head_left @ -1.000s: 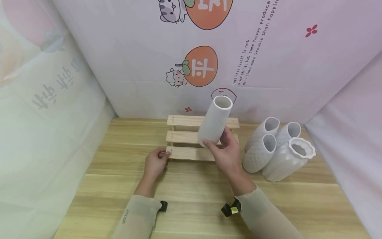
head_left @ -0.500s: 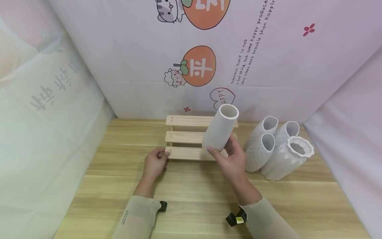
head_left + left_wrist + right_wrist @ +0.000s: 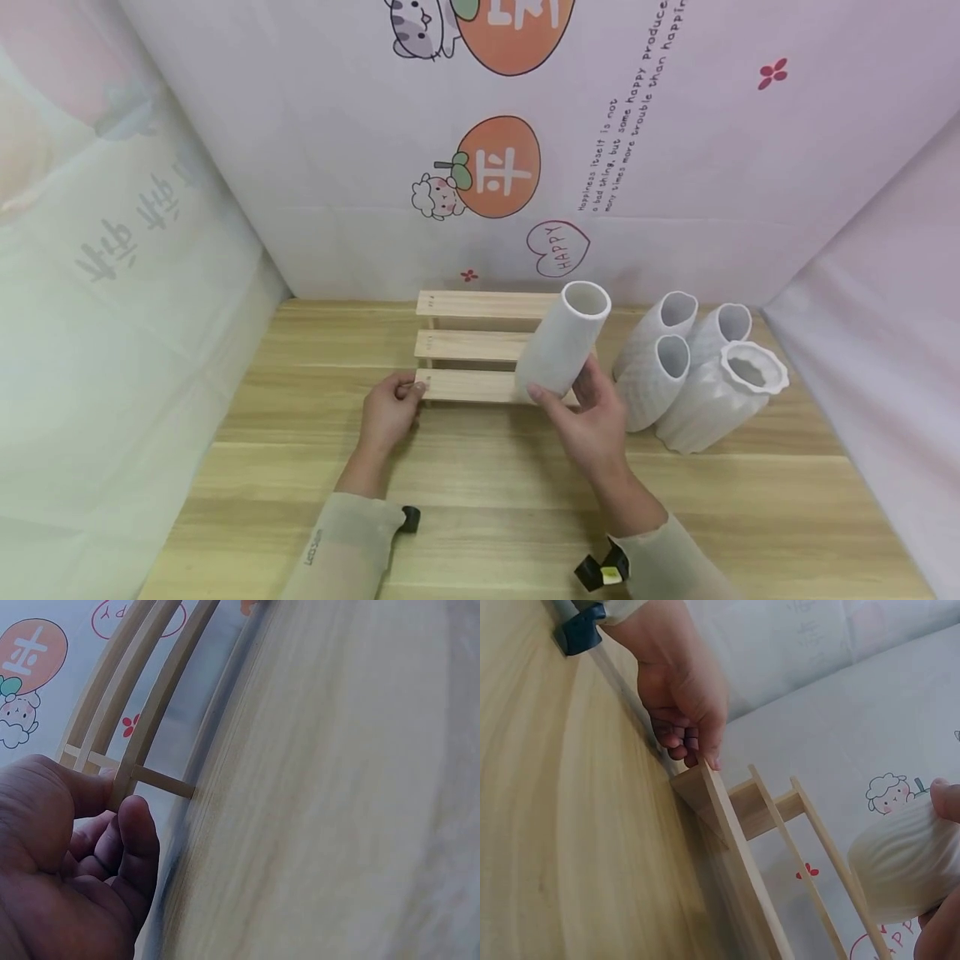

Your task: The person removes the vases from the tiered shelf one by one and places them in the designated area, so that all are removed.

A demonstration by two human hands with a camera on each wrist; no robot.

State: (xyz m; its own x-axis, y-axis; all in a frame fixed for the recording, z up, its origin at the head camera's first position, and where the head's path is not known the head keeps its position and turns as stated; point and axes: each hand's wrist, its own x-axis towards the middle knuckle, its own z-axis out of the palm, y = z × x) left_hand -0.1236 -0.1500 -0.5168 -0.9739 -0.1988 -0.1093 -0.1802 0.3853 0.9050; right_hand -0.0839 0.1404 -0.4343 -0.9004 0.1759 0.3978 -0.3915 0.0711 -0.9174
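A white vase [image 3: 566, 342] with a round mouth is gripped low down by my right hand [image 3: 596, 421], thumb on the near side. It is in front of the right part of a pale wooden three-slat rack [image 3: 468, 385]; whether its base touches a slat I cannot tell. Faint curved ribs show on the vase [image 3: 907, 862] in the right wrist view. My left hand [image 3: 390, 412] pinches the left end of the rack's front slat. In the left wrist view, the left hand [image 3: 82, 855] has thumb and finger on that slat's end.
Several white textured vases stand close together right of the rack, among them one with a scalloped rim [image 3: 753, 367]. A printed cloth wall [image 3: 360, 258] rises behind the wooden table [image 3: 480, 483], with white cloth at both sides.
My right hand has moved the vase rightward and down, toward me, across the rack. The left hand stays on the front slat's end, and the rack has not visibly moved.
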